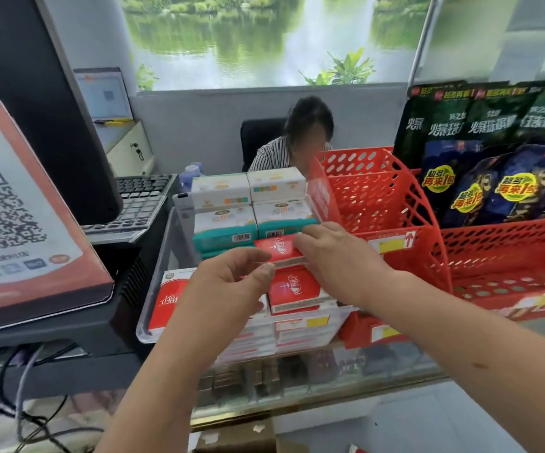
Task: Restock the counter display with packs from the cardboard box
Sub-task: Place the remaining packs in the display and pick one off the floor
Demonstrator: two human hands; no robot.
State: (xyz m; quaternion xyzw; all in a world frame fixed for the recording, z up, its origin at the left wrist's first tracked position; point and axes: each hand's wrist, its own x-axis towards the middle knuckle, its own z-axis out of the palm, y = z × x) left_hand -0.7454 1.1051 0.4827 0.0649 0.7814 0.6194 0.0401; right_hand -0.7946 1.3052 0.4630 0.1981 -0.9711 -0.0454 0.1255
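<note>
A clear plastic display tray (153,308) on the glass counter holds red-and-white packs in front and teal and white packs (225,230) behind. My right hand (333,256) grips a red pack (279,251) from its right side, over the middle row of the tray. My left hand (231,282) is at the pack's left end, thumb and fingers pinching it. Another red pack (294,289) lies just below it, and one more (169,299) sits at the tray's left. A corner of the cardboard box (238,436) shows at the bottom edge.
A red perforated rack (395,197) stands right of the tray, with dark snack bags (493,152) behind it. A QR-code stand (19,217), a black monitor and a keyboard (140,204) fill the left. A person sits behind the counter. Cables hang at lower left.
</note>
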